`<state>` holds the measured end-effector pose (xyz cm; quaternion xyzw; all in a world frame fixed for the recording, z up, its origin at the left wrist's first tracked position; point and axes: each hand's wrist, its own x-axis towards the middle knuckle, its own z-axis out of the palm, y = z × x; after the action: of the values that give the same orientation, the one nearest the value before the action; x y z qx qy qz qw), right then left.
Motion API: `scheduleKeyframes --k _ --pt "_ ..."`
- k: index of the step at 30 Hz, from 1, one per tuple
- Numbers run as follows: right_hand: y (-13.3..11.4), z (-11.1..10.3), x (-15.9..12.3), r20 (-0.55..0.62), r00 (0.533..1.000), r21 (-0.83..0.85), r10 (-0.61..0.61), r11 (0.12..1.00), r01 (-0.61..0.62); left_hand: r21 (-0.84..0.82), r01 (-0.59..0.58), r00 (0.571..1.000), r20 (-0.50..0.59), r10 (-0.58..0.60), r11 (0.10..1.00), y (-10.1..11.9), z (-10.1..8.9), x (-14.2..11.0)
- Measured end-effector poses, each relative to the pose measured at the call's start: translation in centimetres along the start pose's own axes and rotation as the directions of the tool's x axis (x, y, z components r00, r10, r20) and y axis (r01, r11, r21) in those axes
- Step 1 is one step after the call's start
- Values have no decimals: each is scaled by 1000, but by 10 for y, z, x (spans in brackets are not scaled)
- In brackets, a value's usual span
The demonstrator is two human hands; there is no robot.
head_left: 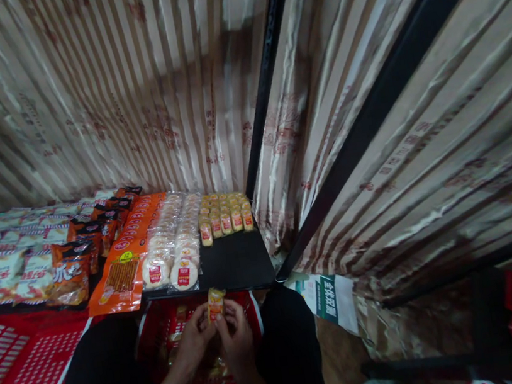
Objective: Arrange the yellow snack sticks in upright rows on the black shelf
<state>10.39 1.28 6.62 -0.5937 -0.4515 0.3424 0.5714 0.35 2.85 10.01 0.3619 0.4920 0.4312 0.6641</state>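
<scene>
Head | I see the small yellow packet (215, 306) pinched by closed fingers of left hand (194, 340) and right hand (238, 339), neither nearer | long axis points forward, roughly square to the black shelf's (233, 270) front edge | red basket (149, 324) below | bare shelf ahead, packet rows (226, 221) beyond, post (264, 102) rightward
</scene>
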Motion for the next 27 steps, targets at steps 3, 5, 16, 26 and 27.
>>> scheduleKeyframes --k 3,5,16,26,27 --pt "-11 -4 10 29 999 -9 34 999 -34 25 -42 999 -31 43 999 4 7 7" --pt "-17 -5 19 43 999 2 24 1000 -24 44 -77 996 -46 79 996 8 11 13" --pt "-45 4 105 69 989 5 -134 991 134 344 -329 919 -98 382 879 38 30 52" --pt "-36 20 169 14 974 -37 -228 973 228 439 -300 896 -174 408 847 51 49 85" --pt "-34 21 173 16 974 -42 -225 973 226 435 -290 901 -176 396 853 50 50 88"
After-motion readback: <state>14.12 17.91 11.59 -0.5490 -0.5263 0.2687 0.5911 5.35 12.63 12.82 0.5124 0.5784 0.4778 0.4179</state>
